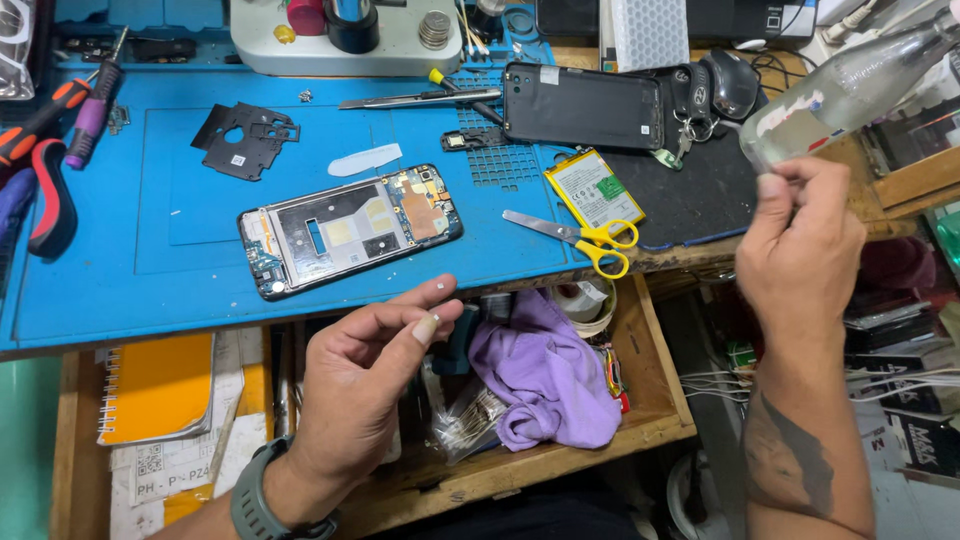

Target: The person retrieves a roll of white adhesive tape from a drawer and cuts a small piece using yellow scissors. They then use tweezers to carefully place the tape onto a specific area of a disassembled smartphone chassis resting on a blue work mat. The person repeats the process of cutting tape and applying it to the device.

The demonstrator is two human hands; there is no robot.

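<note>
phone repair workshop | blue work mat (120,290) | opened phone (350,230) | screwdrivers (95,105)

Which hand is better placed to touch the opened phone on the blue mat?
Left, probably. The left hand hovers empty just below the opened phone; the right hand grips a clear bottle farther away.

Glossy clear bottle (850,90) — matt blue rubbery mat (150,270), soft purple cloth (545,375), bare wooden drawer (600,445).

The person is wearing 1 grey wristwatch (262,495) on the left wrist; both forearms are going sleeveless, and a dark tattoo (800,462) is marking the right forearm.
</note>
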